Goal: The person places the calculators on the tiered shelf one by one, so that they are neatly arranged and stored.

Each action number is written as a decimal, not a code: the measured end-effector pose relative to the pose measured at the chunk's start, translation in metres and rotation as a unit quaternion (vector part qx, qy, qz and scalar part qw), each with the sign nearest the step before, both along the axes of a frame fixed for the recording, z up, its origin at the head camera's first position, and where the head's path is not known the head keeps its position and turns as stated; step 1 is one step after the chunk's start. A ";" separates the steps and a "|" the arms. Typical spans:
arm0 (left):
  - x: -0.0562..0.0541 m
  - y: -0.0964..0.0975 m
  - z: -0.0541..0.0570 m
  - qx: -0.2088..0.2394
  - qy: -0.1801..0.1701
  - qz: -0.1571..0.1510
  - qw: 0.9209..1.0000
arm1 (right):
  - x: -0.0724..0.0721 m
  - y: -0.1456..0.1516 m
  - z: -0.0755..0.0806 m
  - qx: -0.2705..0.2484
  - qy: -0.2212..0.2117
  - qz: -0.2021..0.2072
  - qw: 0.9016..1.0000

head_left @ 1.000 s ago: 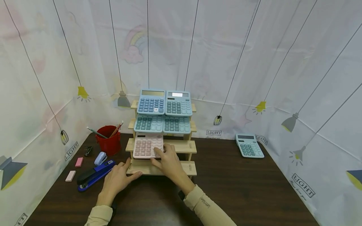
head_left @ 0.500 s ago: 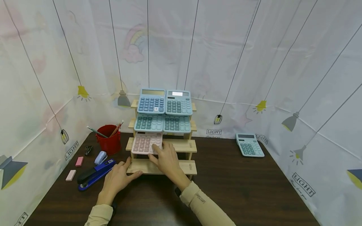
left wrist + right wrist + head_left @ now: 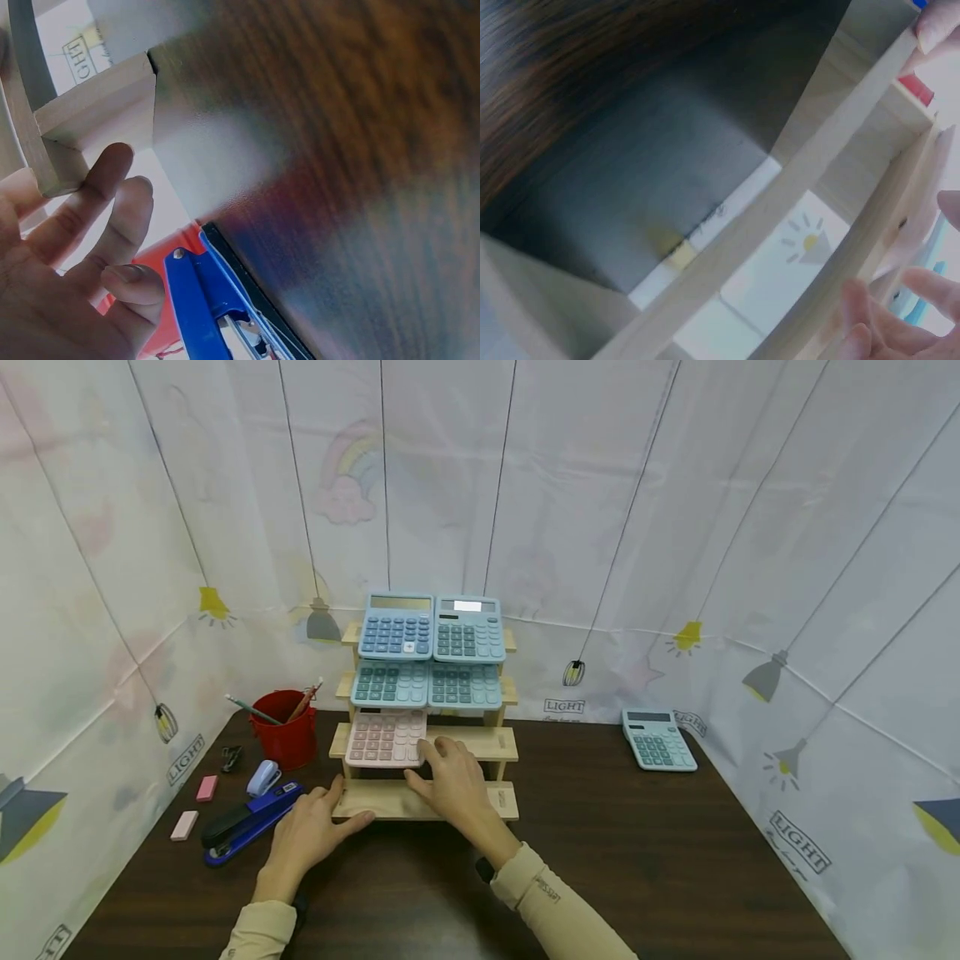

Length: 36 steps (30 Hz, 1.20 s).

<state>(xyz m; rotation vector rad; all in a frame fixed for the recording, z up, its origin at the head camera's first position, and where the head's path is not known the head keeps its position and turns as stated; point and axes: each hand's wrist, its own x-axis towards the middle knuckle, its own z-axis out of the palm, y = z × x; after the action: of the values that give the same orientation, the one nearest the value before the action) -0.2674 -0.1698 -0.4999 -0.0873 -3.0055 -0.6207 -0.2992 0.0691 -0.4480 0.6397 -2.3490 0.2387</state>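
Note:
On the third tier of a wooden rack (image 3: 397,800) lies a pink calculator (image 3: 384,739), at the left side. My right hand (image 3: 456,785) has its index fingertip at the calculator's lower right corner, its thumb held apart below. In the right wrist view, the right hand's fingers (image 3: 855,300) are loosely bent beside the rack's front. My left hand (image 3: 303,837) rests against the left end of the lowest shelf, thumb along the front edge; its fingers (image 3: 116,180) extend past the shelf's end in the left wrist view. Blue calculators (image 3: 396,627) fill the two upper tiers, side by side.
A blue stapler (image 3: 251,824), a small light-blue stapler (image 3: 263,777), two erasers (image 3: 184,825), black clips (image 3: 231,757) and a red bucket (image 3: 288,739) of pencils stand left of the rack. Another light-blue calculator (image 3: 658,741) lies at the far right, near the curtain.
The pink calculator has slid back and slightly left on its tier. My right hand followed it, then moved from its keys to its right edge. The left hand has stayed in place.

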 end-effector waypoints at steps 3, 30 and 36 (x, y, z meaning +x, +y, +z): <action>-0.001 -0.001 0.002 0.000 0.001 0.002 1.000 | 0.002 0.010 0.006 0.001 -0.029 -0.004 1.000; -0.002 0.002 0.000 -0.005 -0.009 0.008 1.000 | -0.010 0.188 0.016 -0.018 -0.233 -0.167 0.958; 0.000 0.002 0.000 -0.005 -0.013 0.011 1.000 | -0.027 0.245 0.013 -0.025 -0.270 -0.209 0.940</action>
<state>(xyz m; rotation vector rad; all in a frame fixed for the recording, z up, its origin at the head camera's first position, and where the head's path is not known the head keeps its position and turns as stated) -0.2677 -0.1674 -0.4997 -0.0467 -3.0314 -0.6088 -0.3259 0.3140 -0.4346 0.0259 -2.9214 0.3071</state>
